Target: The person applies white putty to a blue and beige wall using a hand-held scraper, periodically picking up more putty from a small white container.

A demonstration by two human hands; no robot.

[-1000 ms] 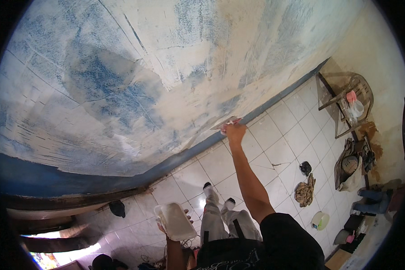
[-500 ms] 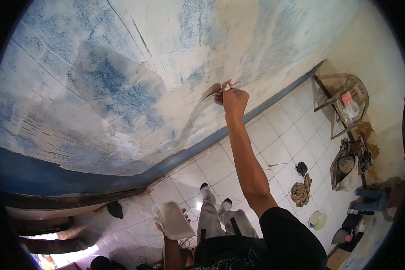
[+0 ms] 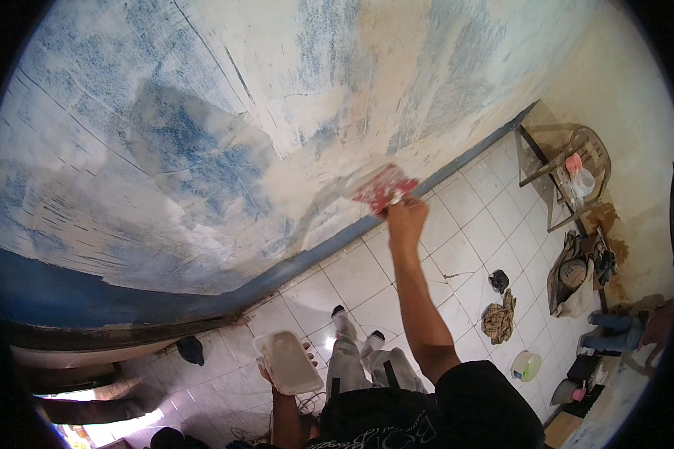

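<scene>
My right hand point(image 3: 407, 218) is closed on a red putty spreader point(image 3: 384, 190), its flat face showing, with pale smears and some motion blur. It is near the lower part of the wall point(image 3: 322, 176), which is patchy blue and cream-white; I cannot tell whether the spreader touches it. Low on the left, my left hand point(image 3: 265, 372) holds a white rectangular tray point(image 3: 292, 364), its fingers curled round the sides. Pale material seems to lie in the tray, hard to tell from the tray itself.
A blue band point(image 3: 329, 247) runs along the wall's foot above white floor tiles point(image 3: 367, 277). To the right are a chair point(image 3: 599, 153), a crumpled cloth point(image 3: 499, 318), a dark bundle point(image 3: 499, 280), a pale tub point(image 3: 526, 366) and another person's legs point(image 3: 610, 331).
My right hand has come down and slightly right, away from its higher spot at the wall. The spreader has turned, so its red face shows. The left hand and tray stay put.
</scene>
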